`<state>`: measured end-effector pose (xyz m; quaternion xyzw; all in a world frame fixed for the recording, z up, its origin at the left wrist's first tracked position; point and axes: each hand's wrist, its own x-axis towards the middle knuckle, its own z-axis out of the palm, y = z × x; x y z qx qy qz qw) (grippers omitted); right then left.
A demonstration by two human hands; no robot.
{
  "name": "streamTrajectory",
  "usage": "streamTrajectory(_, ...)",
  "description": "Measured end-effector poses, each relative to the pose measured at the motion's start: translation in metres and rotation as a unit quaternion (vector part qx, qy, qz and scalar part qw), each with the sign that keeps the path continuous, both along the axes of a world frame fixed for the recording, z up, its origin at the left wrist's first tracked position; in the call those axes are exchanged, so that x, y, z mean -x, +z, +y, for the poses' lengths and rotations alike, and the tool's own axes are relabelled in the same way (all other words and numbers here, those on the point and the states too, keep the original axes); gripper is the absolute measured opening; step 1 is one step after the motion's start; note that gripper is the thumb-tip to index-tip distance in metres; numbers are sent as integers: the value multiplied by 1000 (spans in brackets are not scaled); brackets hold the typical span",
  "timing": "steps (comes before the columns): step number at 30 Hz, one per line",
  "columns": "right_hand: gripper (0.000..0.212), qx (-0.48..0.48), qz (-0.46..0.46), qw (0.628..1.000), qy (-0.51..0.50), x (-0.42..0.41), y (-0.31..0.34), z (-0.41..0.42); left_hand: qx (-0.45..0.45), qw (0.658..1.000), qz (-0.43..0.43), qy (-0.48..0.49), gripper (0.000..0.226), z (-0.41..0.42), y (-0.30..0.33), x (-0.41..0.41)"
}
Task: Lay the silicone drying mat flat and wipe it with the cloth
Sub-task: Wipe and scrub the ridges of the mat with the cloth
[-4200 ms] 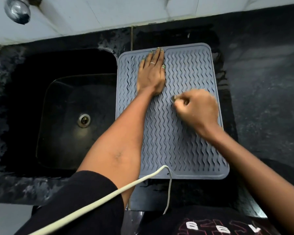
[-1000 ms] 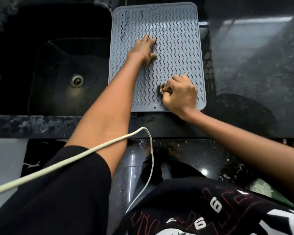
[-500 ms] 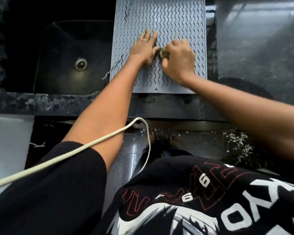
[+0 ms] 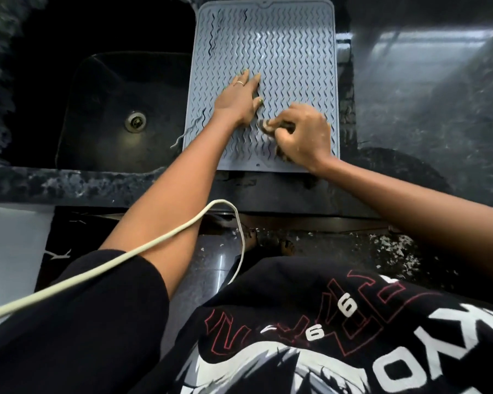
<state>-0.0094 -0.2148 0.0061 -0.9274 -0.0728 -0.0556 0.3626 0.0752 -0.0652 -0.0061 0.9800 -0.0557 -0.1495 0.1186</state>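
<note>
We look down at a dark stone desk [image 4: 410, 89] with a black sink [image 4: 120, 109] set into it on our left. A grey ridged mat [image 4: 282, 41] lies flat on the desk just right of the sink, its left edge reaching over the sink rim, where a loose strip of the mat curls off.

We judge the laying-flat step done and the wiping step in hand, working the near right part of the mat. The next move seems to call for carrying the cloth across the rest of the ridges, toward the far end, while our other hand pins the mat so it does not slide.

Our left hand [image 4: 238, 100] rests palm down on the middle of the mat, fingers straight and spread a little, holding nothing. Our right hand [image 4: 302, 137] sits just beside it, fingers curled tight around a small bunched cloth [image 4: 266, 127], pressing it onto the mat near the front edge. Only a pale and dark scrap of cloth shows past the fingers.

A pale cable [image 4: 143, 245] loops across our left arm.
</note>
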Motion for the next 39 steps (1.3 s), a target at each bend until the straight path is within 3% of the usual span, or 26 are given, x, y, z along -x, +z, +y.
streamTrajectory(11, 27, 58, -33, 994, -84, -128, 4, 12, 29, 981, -164, 95, 44, 10, 18, -43)
streamTrajectory(15, 36, 94, -38, 990, -99, -165, 2, 20, 40, 987, -123, 93, 48, 18, 21, -88)
streamTrajectory(20, 41, 122, -44, 988, -80, -207, -3, 38, -54, 997, 8, -55, 62, 22, 11, -145)
streamTrajectory(22, 43, 156, -1, 987, -30, -226, -7, 45, -51, 996, 28, -62, 61, 24, 1, -156)
streamTrajectory(25, 44, 211, 74, 974, 43, -248, -14, 52, -35, 998, 5, -48, 61, 25, -16, -159)
streamTrajectory(31, 39, 282, 16, 959, 21, -255, -21, 62, -21, 999, -25, -37, 60, 25, -22, -159)
streamTrajectory(35, 34, 281, 48, 958, 28, -253, -11, 59, 0, 1000, -10, -29, 58, 23, -15, -158)
streamTrajectory(39, 37, 265, 17, 963, 39, -200, -12, 53, 22, 999, 13, -35, 57, 27, -10, -163)
